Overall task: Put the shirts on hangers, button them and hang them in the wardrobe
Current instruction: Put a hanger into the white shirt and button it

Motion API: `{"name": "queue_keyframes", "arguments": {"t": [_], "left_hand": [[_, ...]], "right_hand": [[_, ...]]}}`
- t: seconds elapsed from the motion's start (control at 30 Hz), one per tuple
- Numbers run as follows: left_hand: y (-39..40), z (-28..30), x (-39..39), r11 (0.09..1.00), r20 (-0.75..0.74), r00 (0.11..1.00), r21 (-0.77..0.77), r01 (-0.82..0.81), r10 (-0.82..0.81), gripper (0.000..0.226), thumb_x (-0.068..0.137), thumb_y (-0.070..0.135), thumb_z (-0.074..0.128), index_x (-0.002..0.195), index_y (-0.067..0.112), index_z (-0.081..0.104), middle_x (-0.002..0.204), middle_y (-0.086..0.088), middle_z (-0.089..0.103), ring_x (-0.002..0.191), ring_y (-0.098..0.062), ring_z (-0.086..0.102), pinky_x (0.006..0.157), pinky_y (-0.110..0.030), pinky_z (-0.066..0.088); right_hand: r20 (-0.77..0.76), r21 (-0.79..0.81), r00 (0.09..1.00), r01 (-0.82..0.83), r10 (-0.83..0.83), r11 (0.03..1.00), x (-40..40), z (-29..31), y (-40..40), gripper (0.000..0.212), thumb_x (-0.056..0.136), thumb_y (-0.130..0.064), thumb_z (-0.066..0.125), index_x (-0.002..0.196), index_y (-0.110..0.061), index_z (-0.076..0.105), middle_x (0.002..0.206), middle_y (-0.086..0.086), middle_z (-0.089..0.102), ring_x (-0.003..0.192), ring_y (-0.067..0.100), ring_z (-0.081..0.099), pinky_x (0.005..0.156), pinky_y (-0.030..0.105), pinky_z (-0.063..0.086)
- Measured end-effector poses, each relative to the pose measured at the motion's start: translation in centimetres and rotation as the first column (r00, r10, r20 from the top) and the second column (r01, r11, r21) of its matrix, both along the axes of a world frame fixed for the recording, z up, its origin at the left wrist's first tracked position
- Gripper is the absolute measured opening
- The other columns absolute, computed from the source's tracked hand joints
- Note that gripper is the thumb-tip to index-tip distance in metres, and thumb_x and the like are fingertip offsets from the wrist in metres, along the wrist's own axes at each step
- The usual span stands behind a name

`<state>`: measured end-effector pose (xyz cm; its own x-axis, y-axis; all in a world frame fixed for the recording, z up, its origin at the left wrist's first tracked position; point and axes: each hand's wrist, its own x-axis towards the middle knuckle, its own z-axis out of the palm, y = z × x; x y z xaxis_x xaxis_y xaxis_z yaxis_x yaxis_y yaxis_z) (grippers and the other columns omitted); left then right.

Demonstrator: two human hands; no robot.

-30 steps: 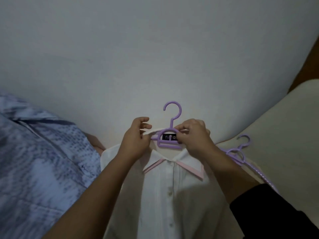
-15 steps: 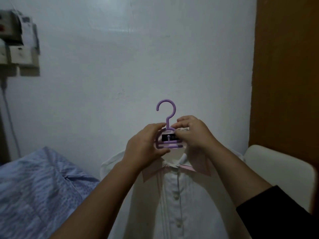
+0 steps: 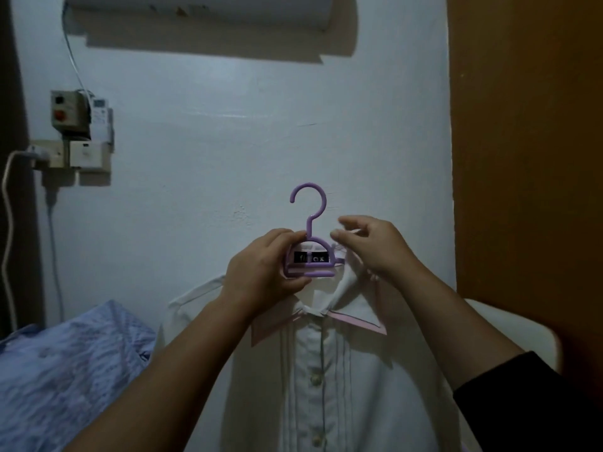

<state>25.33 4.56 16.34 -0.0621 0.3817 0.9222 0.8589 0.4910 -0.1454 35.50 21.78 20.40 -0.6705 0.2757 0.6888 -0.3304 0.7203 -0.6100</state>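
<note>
- Head view, item one: white shirt (image 3: 329,380) with a pink-edged collar, on a purple hanger (image 3: 309,233), held up in front of the pale wall (image 3: 228,158); it hangs straight down below the hanger, front placket and several buttons facing the camera.
- Handling, as a judgement: the shirt is light and limp and will swing or slip off a shoulder if tipped. The hanger is thin, stiff plastic. Best hold is the hanger's neck, just under the hook, leaving the hook free for a rail.
- Left hand (image 3: 264,272): grips the hanger's central loop on the hanger's left side, thumb at the base of the hook, carrying the load.
- Right hand (image 3: 372,246): just right of the hanger, fingers loosely curled, holding nothing; it may brush the collar edge, contact not certain.
- Change from half a second ago: the right hand then pinched the hanger's centre alongside the left; it has come off, and the view has tilted upward.
- Left of the hanger and lower: blue patterned fabric (image 3: 65,370).
- Right of the hanger: brown wooden panel (image 3: 522,158), with a cream surface (image 3: 509,327) at its foot.
- Above the hanger: wall-mounted unit (image 3: 202,8); switch boxes (image 3: 78,132) up to the left.
</note>
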Motion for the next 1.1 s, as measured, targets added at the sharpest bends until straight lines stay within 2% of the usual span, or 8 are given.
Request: {"name": "queue_keyframes", "arguments": {"t": [0.13,0.23,0.43,0.6,0.73,0.93,1.0,1.1], "left_hand": [[-0.9,0.0,0.6,0.999,0.040,0.999,0.026,-0.024,0.023,0.066,0.060,0.045,0.080,0.120,0.023,0.062,0.117,0.007,0.062,0.089,-0.013,0.063,0.063,-0.027,0.055],[-0.8,0.1,0.9,0.998,0.080,0.994,0.004,-0.069,0.069,0.068,0.060,0.045,0.082,0.122,0.025,0.061,0.121,0.009,0.059,0.088,-0.014,0.063,0.064,-0.027,0.056],[-0.8,0.9,1.8,0.995,0.105,0.990,0.020,-0.096,0.093,0.067,0.061,0.044,0.083,0.121,0.025,0.060,0.128,0.003,0.056,0.090,-0.018,0.063,0.066,-0.026,0.050],[-1.9,1.8,1.6,0.975,0.172,0.963,0.043,-0.218,0.208,0.073,0.061,0.050,0.083,0.126,0.027,0.058,0.143,-0.001,0.045,0.108,-0.024,0.060,0.085,-0.040,0.052],[-2.8,2.0,1.4,0.966,0.238,0.945,0.079,-0.247,0.223,0.072,0.064,0.047,0.083,0.128,0.029,0.056,0.143,0.001,0.043,0.114,-0.020,0.055,0.087,-0.038,0.050],[-3.1,1.8,1.2,0.972,0.295,0.937,0.086,-0.220,0.186,0.069,0.064,0.040,0.085,0.125,0.029,0.055,0.129,0.005,0.049,0.104,-0.013,0.054,0.074,-0.030,0.053],[-3.0,1.4,1.3,0.972,0.285,0.939,0.081,-0.222,0.191,0.066,0.064,0.041,0.085,0.122,0.032,0.056,0.127,0.008,0.049,0.101,-0.012,0.054,0.071,-0.029,0.052],[-2.7,0.8,1.5,0.972,0.250,0.948,0.069,-0.222,0.199,0.065,0.064,0.043,0.084,0.122,0.032,0.056,0.126,0.008,0.050,0.099,-0.013,0.055,0.069,-0.030,0.053]], "right_hand": [[0.188,-0.015,0.976,0.116,-0.111,0.993,0.7,0.3,1.2,0.041,0.081,-0.034,0.069,0.082,0.007,0.068,0.074,0.018,0.058,0.067,0.023,0.053,0.063,0.031,0.039],[0.185,-0.008,0.979,0.093,-0.090,0.996,0.4,0.4,0.2,0.037,0.080,-0.026,0.070,0.077,0.011,0.066,0.066,0.011,0.047,0.062,0.019,0.039,0.059,0.027,0.032],[-0.031,-0.121,0.992,-0.126,0.123,0.985,0.1,0.5,-2.5,0.016,0.087,-0.029,0.065,0.086,-0.015,0.072,0.083,-0.003,0.068,0.074,0.009,0.059,0.063,0.022,0.047],[0.018,-0.092,0.992,-0.121,0.123,0.988,-0.4,1.0,-0.2,0.032,0.091,-0.034,0.058,0.096,-0.005,0.072,0.098,0.007,0.071,0.091,0.022,0.066,0.089,0.036,0.051],[0.165,0.027,0.984,-0.079,0.074,0.996,-0.4,0.5,2.3,0.018,0.083,-0.026,0.070,0.097,-0.015,0.075,0.093,0.000,0.071,0.080,0.006,0.061,0.068,0.016,0.046],[-0.017,-0.222,0.960,-0.274,0.278,0.936,-0.4,-0.2,2.7,0.020,0.077,-0.013,0.075,0.097,-0.012,0.072,0.085,-0.006,0.069,0.076,0.000,0.060,0.063,0.002,0.044],[-0.024,-0.152,0.957,-0.288,0.288,0.945,-0.3,0.2,1.8,0.023,0.080,-0.019,0.074,0.102,-0.017,0.069,0.093,-0.004,0.068,0.083,0.001,0.061,0.071,0.006,0.045],[0.010,0.215,0.992,-0.125,0.126,0.969,-0.5,0.7,-0.9,0.032,0.077,-0.033,0.074,0.108,-0.032,0.065,0.110,-0.006,0.064,0.101,0.011,0.057,0.090,0.030,0.043]]}}
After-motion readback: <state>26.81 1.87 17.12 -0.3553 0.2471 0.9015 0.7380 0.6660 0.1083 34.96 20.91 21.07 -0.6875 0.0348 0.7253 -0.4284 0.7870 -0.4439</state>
